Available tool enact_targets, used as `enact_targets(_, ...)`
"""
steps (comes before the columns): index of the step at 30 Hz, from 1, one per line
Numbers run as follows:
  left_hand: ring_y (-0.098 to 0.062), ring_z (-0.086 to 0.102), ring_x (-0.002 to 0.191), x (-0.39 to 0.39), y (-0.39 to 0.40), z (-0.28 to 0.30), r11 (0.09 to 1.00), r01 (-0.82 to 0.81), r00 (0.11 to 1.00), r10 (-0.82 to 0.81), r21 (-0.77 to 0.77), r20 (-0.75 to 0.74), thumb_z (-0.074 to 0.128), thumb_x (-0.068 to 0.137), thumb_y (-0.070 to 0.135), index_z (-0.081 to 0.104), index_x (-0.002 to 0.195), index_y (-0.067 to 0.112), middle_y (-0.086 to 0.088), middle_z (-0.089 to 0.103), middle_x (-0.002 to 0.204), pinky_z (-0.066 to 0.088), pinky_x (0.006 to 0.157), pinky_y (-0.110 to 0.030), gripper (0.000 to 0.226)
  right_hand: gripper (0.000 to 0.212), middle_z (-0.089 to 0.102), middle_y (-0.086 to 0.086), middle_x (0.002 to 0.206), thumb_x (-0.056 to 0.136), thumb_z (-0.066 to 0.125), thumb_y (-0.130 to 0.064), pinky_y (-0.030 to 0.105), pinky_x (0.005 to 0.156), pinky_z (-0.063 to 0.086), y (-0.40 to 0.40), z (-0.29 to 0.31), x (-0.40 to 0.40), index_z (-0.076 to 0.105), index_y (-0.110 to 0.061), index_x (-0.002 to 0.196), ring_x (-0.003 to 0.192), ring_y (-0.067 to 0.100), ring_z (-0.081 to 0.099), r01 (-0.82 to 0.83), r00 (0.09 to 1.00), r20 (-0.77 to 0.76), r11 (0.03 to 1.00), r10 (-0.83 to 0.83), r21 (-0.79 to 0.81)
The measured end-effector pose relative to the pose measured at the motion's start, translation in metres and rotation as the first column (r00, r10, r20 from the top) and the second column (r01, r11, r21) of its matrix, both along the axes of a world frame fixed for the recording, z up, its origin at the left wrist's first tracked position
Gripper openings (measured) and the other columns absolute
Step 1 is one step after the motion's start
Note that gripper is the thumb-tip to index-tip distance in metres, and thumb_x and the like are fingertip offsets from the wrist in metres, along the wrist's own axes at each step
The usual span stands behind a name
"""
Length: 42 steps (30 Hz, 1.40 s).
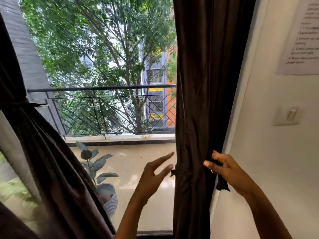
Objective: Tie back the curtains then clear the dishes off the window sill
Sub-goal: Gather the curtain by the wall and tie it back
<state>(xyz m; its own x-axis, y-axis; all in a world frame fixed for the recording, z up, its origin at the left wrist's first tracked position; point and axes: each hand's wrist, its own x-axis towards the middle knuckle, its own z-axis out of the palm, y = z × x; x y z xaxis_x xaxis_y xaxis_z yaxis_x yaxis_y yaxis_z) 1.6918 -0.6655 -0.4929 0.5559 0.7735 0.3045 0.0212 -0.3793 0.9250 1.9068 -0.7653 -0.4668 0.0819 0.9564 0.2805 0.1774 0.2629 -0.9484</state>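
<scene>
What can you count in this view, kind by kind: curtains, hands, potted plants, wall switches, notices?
Curtains: 2, left curtain, right curtain
Hands: 2, left hand, right hand
Potted plants: 1, potted plant
Wall switches: 1, wall switch
Paper notices: 1, paper notice
Total: 7

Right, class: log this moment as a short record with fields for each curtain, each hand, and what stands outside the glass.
left curtain: gathered, tie band around it
right curtain: bunched against the wall, tie not yet closed
left hand: open, fingers spread beside the right curtain
right hand: pinching the dark tie strap at the curtain's edge
outside: potted plant on the balcony floor
dishes: none in view
</scene>
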Motion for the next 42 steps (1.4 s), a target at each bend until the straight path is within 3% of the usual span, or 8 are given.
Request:
enact_targets(5,-0.005,0.067,0.071,0.006,-0.001,-0.001,0.992,-0.080,0.993,0.088,-0.098,0.082,0.081,0.067,0.003,0.078,0.076,0.020,0.002,0.074,0.073,0.049,0.069,-0.022,0.019,0.024,0.065,0.000,0.086,0.080,0.069,-0.033,0.026,0.084,0.046,0.004,0.002,-0.009,0.075,-0.010,0.084,0.089,0.012,0.063,0.251,0.956,0.142,0.967,-0.255,0.051)
enact_targets(10,0.004,0.062,0.055,0.005,-0.025,0.014,0.885,-0.402,0.916,0.390,0.237,0.098,0.088,0.057,0.018,0.070,0.055,0.017,0.015,0.068,0.057,0.041,0.055,-0.009,0.019,0.013,0.068,-0.008,0.058,0.079,0.072,-0.040,0.027,0.062,0.051,0.001,0.023,-0.049,0.076,-0.029,0.075,0.062,0.008,0.064,0.749,0.510,0.478,0.643,-0.715,0.162)
enact_targets(16,0.007,0.058,0.062,0.006,-0.069,0.013,0.816,-0.370,0.929,0.336,0.445,0.156,0.078,0.074,0.014,0.053,0.092,0.038,0.026,0.060,0.074,0.043,0.057,-0.005,0.039,0.022,0.068,-0.001,0.052,0.086,0.066,-0.019,0.025,0.061,0.050,0.008,0.037,-0.054,0.070,-0.015,0.064,0.039,0.007,0.057,0.574,0.818,0.184,0.795,-0.545,-0.197)
enact_targets(21,0.006,0.055,0.088,0.010,-0.079,0.019,0.718,-0.195,0.976,0.208,0.668,0.062,0.068,0.083,0.008,0.060,0.127,0.019,0.014,0.059,0.088,0.035,0.078,0.005,0.046,0.031,0.055,0.002,0.039,0.076,0.065,-0.020,0.034,0.049,0.041,0.021,0.028,-0.068,0.062,-0.014,0.045,0.040,0.017,0.050,0.714,0.691,0.250,0.695,-0.678,-0.087)
enact_targets(24,0.009,0.042,0.078,0.012,-0.078,0.024,0.660,-0.224,0.969,0.232,0.717,0.090,0.052,0.094,0.025,0.064,0.120,0.010,0.018,0.040,0.081,0.028,0.074,0.009,0.033,0.040,0.045,-0.006,0.032,0.077,0.063,-0.019,0.029,0.048,0.034,0.023,0.023,-0.076,0.055,-0.019,0.038,0.038,0.014,0.044,0.731,0.672,0.220,0.681,-0.707,-0.046)
enact_targets(35,-0.014,0.059,0.072,0.010,-0.056,0.004,0.375,-0.102,0.971,0.239,0.922,0.010,0.055,0.094,0.015,0.067,0.109,0.008,-0.005,0.063,0.083,0.050,0.063,-0.018,0.020,0.028,0.046,-0.005,0.032,0.076,0.057,-0.013,0.024,0.046,0.035,0.028,0.025,-0.078,0.059,-0.005,0.049,0.032,0.007,0.044,0.735,0.673,0.205,0.673,-0.711,-0.080)
enact_targets(39,-0.014,0.059,0.071,0.015,-0.057,0.002,0.402,-0.157,0.967,0.250,0.902,0.056,0.055,0.093,0.013,0.070,0.093,0.005,-0.006,0.062,0.080,0.049,0.065,-0.015,0.017,0.028,0.045,-0.005,0.033,0.077,0.057,-0.013,0.024,0.046,0.034,0.028,0.023,-0.079,0.058,-0.001,0.051,0.034,0.008,0.041,0.712,0.693,0.221,0.700,-0.686,-0.062)
enact_targets(42,0.003,0.057,0.071,0.012,-0.064,0.011,0.653,-0.354,0.935,0.254,0.670,0.246,0.061,0.085,0.012,0.071,0.090,0.016,0.008,0.059,0.078,0.038,0.071,-0.001,0.012,0.029,0.055,0.000,0.042,0.079,0.063,-0.017,0.031,0.054,0.044,0.025,0.023,-0.071,0.063,-0.004,0.053,0.042,0.017,0.051,0.629,0.774,0.178,0.770,-0.608,-0.107)
